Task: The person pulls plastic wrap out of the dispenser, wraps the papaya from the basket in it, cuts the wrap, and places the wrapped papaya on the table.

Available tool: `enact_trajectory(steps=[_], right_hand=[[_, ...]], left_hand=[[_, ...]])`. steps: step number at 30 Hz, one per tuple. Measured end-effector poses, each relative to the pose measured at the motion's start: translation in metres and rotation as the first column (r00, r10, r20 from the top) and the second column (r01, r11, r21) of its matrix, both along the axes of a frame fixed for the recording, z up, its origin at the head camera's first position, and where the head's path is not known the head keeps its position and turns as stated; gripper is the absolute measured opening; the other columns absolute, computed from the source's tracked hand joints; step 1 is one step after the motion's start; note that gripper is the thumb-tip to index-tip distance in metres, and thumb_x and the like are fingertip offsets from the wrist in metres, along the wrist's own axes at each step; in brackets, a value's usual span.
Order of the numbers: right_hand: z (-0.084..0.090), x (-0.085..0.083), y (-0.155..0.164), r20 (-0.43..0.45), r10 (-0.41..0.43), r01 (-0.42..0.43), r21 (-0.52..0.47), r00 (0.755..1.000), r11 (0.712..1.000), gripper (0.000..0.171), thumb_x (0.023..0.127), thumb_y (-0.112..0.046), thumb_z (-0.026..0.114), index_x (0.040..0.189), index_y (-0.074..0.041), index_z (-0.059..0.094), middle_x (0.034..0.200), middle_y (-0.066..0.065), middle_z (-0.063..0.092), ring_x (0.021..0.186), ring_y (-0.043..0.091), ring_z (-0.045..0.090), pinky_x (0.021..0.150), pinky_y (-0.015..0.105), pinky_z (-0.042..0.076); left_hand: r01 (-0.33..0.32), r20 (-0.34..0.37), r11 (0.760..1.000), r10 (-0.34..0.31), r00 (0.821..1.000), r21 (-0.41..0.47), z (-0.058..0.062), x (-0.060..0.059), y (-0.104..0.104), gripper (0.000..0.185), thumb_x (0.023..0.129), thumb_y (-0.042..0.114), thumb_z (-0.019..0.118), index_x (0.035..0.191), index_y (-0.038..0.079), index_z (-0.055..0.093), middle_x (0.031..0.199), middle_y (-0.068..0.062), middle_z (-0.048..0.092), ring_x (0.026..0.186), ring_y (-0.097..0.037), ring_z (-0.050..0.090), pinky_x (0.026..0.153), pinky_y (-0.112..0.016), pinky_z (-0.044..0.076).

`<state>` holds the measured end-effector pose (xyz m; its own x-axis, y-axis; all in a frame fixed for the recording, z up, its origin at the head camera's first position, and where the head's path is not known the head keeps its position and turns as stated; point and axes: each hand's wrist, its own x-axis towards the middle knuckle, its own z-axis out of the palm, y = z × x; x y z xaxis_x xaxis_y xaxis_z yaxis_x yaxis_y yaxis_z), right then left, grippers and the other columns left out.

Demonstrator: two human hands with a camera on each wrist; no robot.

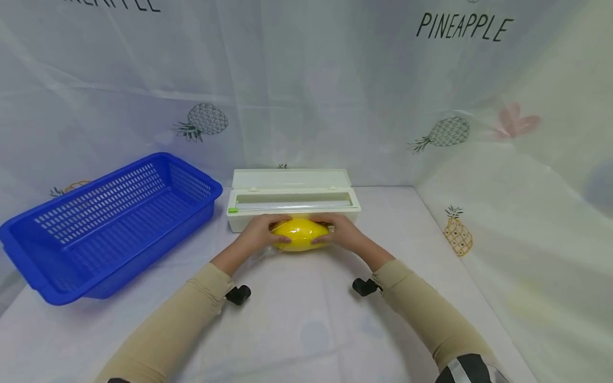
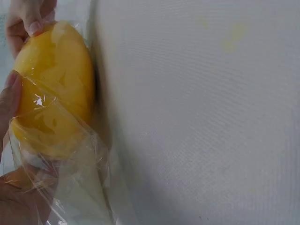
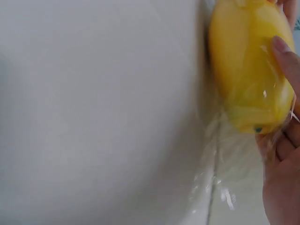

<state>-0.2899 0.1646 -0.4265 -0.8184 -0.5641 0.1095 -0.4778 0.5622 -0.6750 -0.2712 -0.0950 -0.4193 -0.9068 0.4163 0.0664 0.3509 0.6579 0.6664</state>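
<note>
A glossy yellow oval fruit (image 1: 300, 234) lies between my two hands in the head view, on the white cloth just in front of a cling film dispenser (image 1: 249, 218). Clear cling film (image 2: 77, 187) covers the fruit and trails loosely past its end in the left wrist view. My left hand (image 1: 258, 232) grips the left end, thumb in front and fingers behind. On the other end my right hand (image 1: 344, 232) holds it the same way. More crinkled film spreads below the fruit in the right wrist view, where a small dark spot shows at its tip.
The dispenser's lid (image 1: 292, 179) stands raised, with a film roll (image 1: 294, 204) inside. A blue plastic basket (image 1: 158, 266) stands to the left. Behind and to the right hangs a pineapple-print cloth (image 1: 311, 106). Small black wrist cameras (image 1: 238, 295) sit at both sleeves.
</note>
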Motion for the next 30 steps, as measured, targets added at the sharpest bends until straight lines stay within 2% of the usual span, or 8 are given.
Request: enact_trajectory(steps=[3,8,11,15,18,21,24,30], right_hand=[[-0.004,0.007,0.006,0.036,-0.027,0.031,-0.101,0.999,0.994,0.06,0.08,-0.018,0.082,0.134,-0.006,0.059,0.135,0.007,0.057,0.124,0.025,0.052,0.106,0.041,0.04],[0.003,0.029,0.004,0.015,-0.211,0.209,-0.197,0.977,0.958,0.052,0.079,-0.015,0.082,0.128,-0.012,0.064,0.132,0.001,0.059,0.12,0.025,0.053,0.102,0.046,0.043],[0.006,0.041,-0.004,0.002,-0.257,0.249,-0.244,0.967,0.937,0.049,0.081,-0.014,0.081,0.127,-0.011,0.063,0.128,0.003,0.061,0.117,0.026,0.054,0.101,0.048,0.043],[0.003,0.049,-0.014,0.013,-0.284,0.281,-0.189,0.959,0.941,0.052,0.081,-0.015,0.081,0.128,-0.008,0.061,0.131,0.006,0.057,0.121,0.027,0.05,0.104,0.047,0.041],[-0.001,0.045,-0.016,-0.009,-0.291,0.29,-0.086,0.957,0.953,0.055,0.077,-0.014,0.084,0.127,-0.009,0.062,0.131,0.004,0.053,0.122,0.024,0.047,0.104,0.042,0.041],[-0.003,0.037,-0.016,-0.048,-0.256,0.256,-0.021,0.965,0.967,0.06,0.074,-0.011,0.087,0.128,-0.009,0.061,0.13,0.006,0.051,0.12,0.024,0.046,0.101,0.039,0.044],[-0.002,0.029,-0.014,-0.047,-0.228,0.229,0.006,0.973,0.974,0.065,0.071,-0.011,0.089,0.129,-0.01,0.061,0.131,0.007,0.053,0.118,0.024,0.048,0.098,0.039,0.046],[-0.002,0.018,-0.009,0.02,-0.221,0.221,0.028,0.975,0.975,0.065,0.068,-0.013,0.091,0.127,-0.012,0.063,0.129,0.002,0.058,0.114,0.02,0.051,0.095,0.036,0.047]], left_hand=[[-0.005,0.001,1.0,0.005,1.0,0.0,0.0,0.0,0.0,0.061,0.078,0.026,0.083,0.133,0.014,0.061,0.134,-0.007,0.059,0.128,-0.031,0.049,0.109,-0.044,0.036],[-0.01,0.003,1.0,0.01,1.0,-0.004,0.002,0.001,-0.001,0.061,0.077,0.026,0.084,0.133,0.016,0.062,0.134,-0.007,0.059,0.127,-0.03,0.05,0.108,-0.045,0.037],[-0.012,0.006,1.0,0.012,1.0,0.001,0.002,0.001,-0.001,0.06,0.077,0.026,0.084,0.133,0.017,0.062,0.132,-0.006,0.061,0.126,-0.029,0.051,0.107,-0.044,0.038],[-0.012,0.013,1.0,0.012,1.0,-0.002,0.003,0.0,0.0,0.06,0.077,0.027,0.083,0.133,0.018,0.062,0.131,-0.005,0.061,0.125,-0.028,0.052,0.107,-0.044,0.038],[-0.011,0.018,1.0,0.011,1.0,-0.015,0.004,-0.001,-0.001,0.061,0.078,0.029,0.083,0.133,0.019,0.062,0.132,-0.006,0.06,0.125,-0.029,0.051,0.107,-0.044,0.038],[-0.005,0.021,1.0,0.006,1.0,-0.017,0.005,-0.001,-0.002,0.061,0.078,0.029,0.083,0.135,0.018,0.061,0.133,-0.006,0.06,0.125,-0.029,0.051,0.107,-0.044,0.038],[0.029,0.013,1.0,-0.029,0.999,-0.009,0.004,-0.002,-0.005,0.063,0.078,0.025,0.083,0.136,0.016,0.059,0.134,-0.007,0.059,0.125,-0.028,0.052,0.107,-0.044,0.038],[0.161,-0.005,0.987,-0.161,0.987,-0.01,-0.002,-0.004,-0.015,0.077,0.074,0.007,0.085,0.143,0.008,0.049,0.143,-0.01,0.051,0.128,-0.03,0.048,0.105,-0.043,0.04]])
